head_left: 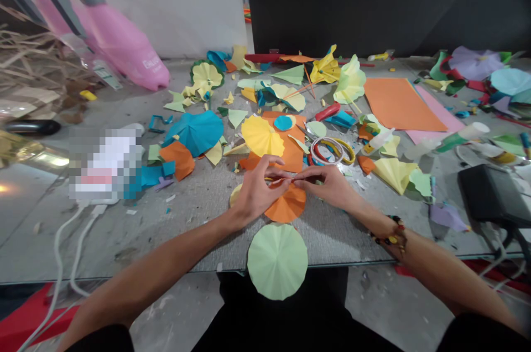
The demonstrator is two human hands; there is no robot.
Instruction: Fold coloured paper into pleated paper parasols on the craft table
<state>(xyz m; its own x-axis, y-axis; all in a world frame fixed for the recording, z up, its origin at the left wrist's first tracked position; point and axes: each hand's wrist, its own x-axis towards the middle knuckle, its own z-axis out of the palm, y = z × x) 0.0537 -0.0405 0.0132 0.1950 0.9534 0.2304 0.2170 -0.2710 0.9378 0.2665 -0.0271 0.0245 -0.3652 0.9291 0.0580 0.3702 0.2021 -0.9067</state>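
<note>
My left hand [261, 186] and my right hand [327, 183] meet fingertip to fingertip over the upper part of an orange pleated paper circle [286, 205]. Both are closed in a pinch, and whatever sits between the fingertips is too small or hidden to name. Just beyond them lie a yellow pleated paper circle [261, 136] and an orange paper sheet [292, 158] with a small blue paper disc [284, 123]. A pale green pleated circle [277, 260] overhangs the table's front edge. Part of a pale yellow disc [235, 195] shows beside my left hand.
Scissors with red handles [327, 112], ring-shaped tape or bands [332, 151] and a glue bottle [377, 141] lie behind my right hand. A blue paper umbrella shape [194, 133] and a phone on cables [103, 166] are left. Orange sheets [402, 103] and a black adapter [495, 197] are right.
</note>
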